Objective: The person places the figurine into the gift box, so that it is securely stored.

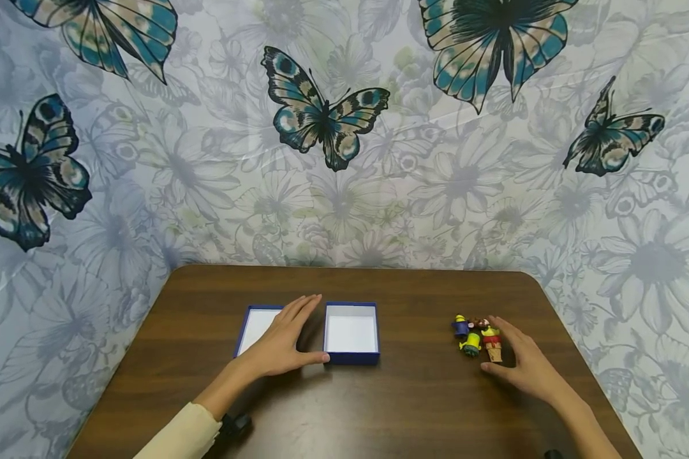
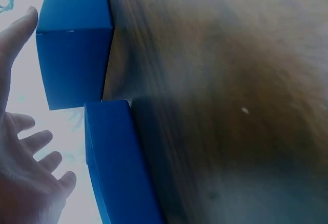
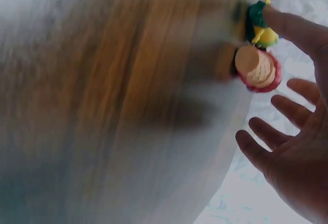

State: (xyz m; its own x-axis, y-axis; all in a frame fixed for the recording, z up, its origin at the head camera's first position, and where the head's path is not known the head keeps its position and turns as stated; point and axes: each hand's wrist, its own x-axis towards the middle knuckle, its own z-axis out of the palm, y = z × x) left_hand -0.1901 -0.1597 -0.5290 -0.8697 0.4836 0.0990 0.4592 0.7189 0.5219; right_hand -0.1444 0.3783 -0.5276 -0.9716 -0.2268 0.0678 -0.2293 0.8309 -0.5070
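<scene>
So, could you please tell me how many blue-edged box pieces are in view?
2: the left box piece, partly hidden by the left hand in the head view, and the right box piece, just right of that hand. No others show.

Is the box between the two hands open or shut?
Open: in the head view the box shows its white inside from above, with nothing covering it. The left hand is beside it.

Colourful figurines (image 1: 473,343), clustered — blue box (image 1: 353,359), open.
</scene>
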